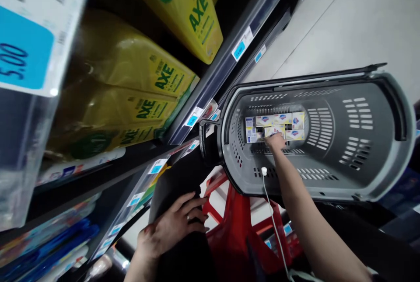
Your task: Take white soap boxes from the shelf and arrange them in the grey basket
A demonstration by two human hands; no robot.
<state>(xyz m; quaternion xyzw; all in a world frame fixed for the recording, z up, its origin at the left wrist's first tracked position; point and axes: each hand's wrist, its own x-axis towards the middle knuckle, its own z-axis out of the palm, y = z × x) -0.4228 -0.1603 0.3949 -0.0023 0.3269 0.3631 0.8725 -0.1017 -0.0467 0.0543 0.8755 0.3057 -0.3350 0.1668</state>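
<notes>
Deep in a grey shopping basket (331, 98), small soap boxes (265, 120) with white, yellow and blue print lie in rows on the bottom. My right hand (276, 141) reaches down over the near rim, its fingers closed on one soap box (273, 130) in the near row. Part of that box is hidden by the hand. Resting on my dark-clothed knee is my left hand (179, 216), palm down, fingers apart, with a ring on one finger and nothing held.
Shelves on the left carry yellow AXE bottles (164, 76) and price labels (242, 43). Below the basket is a red plastic stool (231, 221). A white cord (274, 225) hangs in front of it. Pale floor tiles (357, 24) extend at the upper right.
</notes>
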